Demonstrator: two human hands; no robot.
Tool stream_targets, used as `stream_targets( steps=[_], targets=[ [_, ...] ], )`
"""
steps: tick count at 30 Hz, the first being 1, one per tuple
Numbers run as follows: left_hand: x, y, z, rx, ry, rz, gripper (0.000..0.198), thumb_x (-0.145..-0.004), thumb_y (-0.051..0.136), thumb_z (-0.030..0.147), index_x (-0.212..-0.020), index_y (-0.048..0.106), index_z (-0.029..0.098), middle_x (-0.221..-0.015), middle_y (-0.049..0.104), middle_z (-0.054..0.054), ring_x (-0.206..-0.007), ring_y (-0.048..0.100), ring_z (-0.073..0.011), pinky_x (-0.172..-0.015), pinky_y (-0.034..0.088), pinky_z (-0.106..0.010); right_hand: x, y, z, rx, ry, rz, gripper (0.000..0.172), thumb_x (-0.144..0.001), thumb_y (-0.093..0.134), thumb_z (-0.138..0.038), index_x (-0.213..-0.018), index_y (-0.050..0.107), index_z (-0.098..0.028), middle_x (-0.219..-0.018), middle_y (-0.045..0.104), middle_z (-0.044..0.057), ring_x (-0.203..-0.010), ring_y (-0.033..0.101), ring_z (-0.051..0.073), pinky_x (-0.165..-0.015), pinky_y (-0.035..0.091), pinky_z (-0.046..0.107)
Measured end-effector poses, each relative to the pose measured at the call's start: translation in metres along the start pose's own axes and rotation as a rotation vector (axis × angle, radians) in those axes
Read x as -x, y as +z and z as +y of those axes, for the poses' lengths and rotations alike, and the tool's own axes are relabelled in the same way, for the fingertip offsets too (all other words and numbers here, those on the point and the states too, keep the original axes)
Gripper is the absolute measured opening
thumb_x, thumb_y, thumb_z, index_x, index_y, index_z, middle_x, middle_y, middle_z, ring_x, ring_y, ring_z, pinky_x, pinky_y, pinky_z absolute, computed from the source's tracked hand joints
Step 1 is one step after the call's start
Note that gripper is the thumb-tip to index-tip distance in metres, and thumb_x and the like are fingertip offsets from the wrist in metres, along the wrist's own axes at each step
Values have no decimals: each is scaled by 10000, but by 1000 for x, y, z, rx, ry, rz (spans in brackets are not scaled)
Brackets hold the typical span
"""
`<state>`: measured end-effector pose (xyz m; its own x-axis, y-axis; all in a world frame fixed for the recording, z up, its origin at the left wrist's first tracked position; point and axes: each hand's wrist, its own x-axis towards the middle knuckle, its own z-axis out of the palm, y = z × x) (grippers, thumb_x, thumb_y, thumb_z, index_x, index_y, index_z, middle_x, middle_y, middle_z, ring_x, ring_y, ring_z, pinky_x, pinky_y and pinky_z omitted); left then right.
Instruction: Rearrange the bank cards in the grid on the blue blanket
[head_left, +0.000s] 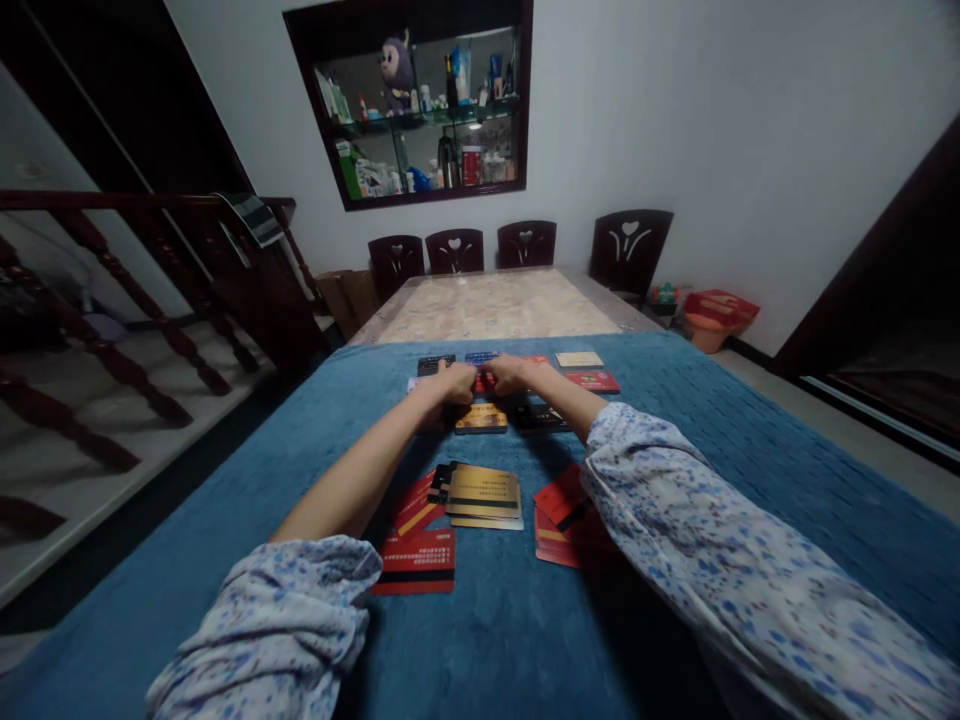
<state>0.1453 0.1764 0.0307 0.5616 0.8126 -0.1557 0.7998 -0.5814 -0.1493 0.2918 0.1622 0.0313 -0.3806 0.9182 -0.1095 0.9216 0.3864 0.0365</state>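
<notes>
Cards (481, 418) lie in rows on a blue cloth (450, 660) over the counter (487, 300) in the head view, and both arms stretch straight out to the middle of them. What matters most is the narrow gap between the two hands: a red card (481, 384) shows there, with the left hand (456, 382) just beside its left part and the right hand (507, 373) just beside its right. Neither hand is clearly nearer; the red card sits about midway. Its long axis seems to run crosswise, from one hand toward the other, though the fingers cover much of it, so that is a judgement.

Both hands are curled, their fingers bent inward and down to face each other. Whether either one is pinching the red card, or only touching it, I cannot tell.

Straight beyond the gap lies a blue card (481, 357). On the near side, just short of the left hand, lies a gold card, its long side crosswise. A black card (537, 418) is to its right, partly behind the right forearm. Closer to the body, well apart from both hands, a gold stack (486, 492) lies under the reach of the arms, with red cards (421, 560) spread at its left.
</notes>
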Motion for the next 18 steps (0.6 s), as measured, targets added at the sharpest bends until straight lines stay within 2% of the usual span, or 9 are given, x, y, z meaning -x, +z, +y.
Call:
stream_targets(
  steps=[5, 10, 14, 18],
  targets=[
    [6, 2, -4, -33, 14, 65, 375, -691, 642, 86, -1057, 636, 165, -1167, 664, -134, -1179, 580, -306, -1087, 385, -471, 0, 1, 2, 17, -12, 5, 498, -761, 650, -141, -1255, 644, -203, -1202, 709, 116, -1075, 673, 253, -809, 523, 275],
    [13, 4, -8, -45, 31, 139, 394, -765, 590, 109, -1155, 618, 162, -1273, 603, -154, -1249, 524, -316, -1091, 350, -467, 8, -4, 4, 35, 0, 41, 503, -798, 654, -219, -1299, 616, -211, -1318, 633, 136, -1140, 631, 280, -850, 516, 318],
    [25, 6, -8, -38, 47, 209, 348, -824, 537, 115, -1159, 625, 147, -1284, 589, -166, -1250, 512, -332, -1065, 348, -487, 27, -13, 3, 50, -19, 134, 469, -861, 633, -318, -1311, 610, -192, -1299, 622, 161, -1133, 620, 305, -848, 493, 344],
    [44, 7, -6, -11, 71, 248, 297, -860, 498, 115, -1121, 639, 135, -1263, 593, -171, -1231, 512, -329, -1057, 334, -503, 46, -17, -3, 84, -67, 223, 346, -890, 585, -266, -1224, 663, -224, -1229, 665, 117, -1086, 630, 270, -796, 446, 303]
  ],
)
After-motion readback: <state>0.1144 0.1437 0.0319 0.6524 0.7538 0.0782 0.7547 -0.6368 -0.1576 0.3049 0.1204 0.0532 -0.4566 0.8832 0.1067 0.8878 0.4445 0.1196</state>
